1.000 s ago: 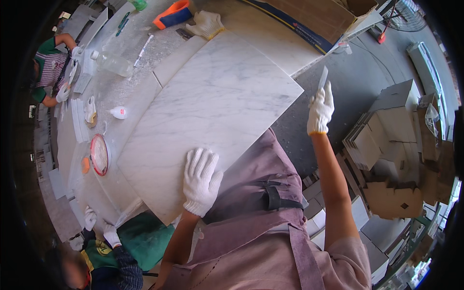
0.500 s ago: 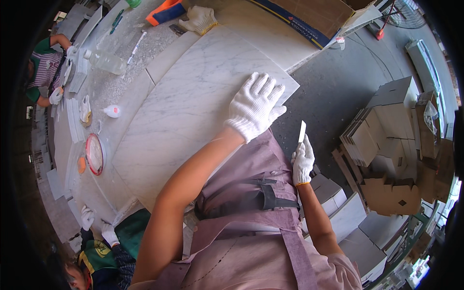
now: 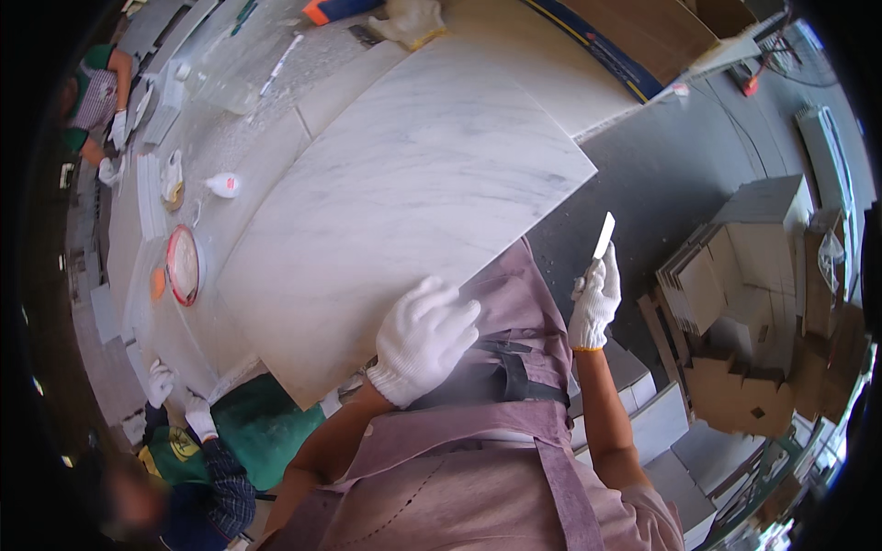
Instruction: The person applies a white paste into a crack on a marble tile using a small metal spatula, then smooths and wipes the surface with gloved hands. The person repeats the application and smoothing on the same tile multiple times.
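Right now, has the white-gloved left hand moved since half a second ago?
Yes. The left hand has drawn back and leftward, away from the right corner of the grey-veined white slab.

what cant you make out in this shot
All in the head view:
White knit-gloved left hand: blurred; whether it touches the grey-veined white slab is unclear.
Thin, flat white strip: its lower end is hidden by the white knit-gloved right hand.
Brown and blue cardboard box: cut off by the upper edge.
Orange and blue object: also cut off there; its kind is unclear.
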